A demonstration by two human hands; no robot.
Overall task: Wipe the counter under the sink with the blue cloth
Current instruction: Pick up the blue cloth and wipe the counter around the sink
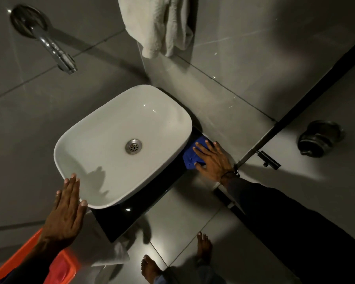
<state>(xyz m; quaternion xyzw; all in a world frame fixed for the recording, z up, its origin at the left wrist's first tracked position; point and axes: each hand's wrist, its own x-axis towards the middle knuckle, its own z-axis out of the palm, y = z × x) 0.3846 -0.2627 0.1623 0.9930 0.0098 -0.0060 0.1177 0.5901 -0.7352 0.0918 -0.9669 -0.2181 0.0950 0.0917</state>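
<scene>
Right hand [212, 160] flat, fingers spread on blue cloth [190, 157] on black counter [131, 214] at sink's [119, 140] three o'clock, left hand [67, 210] flat, fingers together, at its seven o'clock rim

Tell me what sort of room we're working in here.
Most likely a bathroom: a white vessel sink on a black counter, a wall-mounted chrome tap, a white towel hanging above, and grey tiled walls and floor.
</scene>
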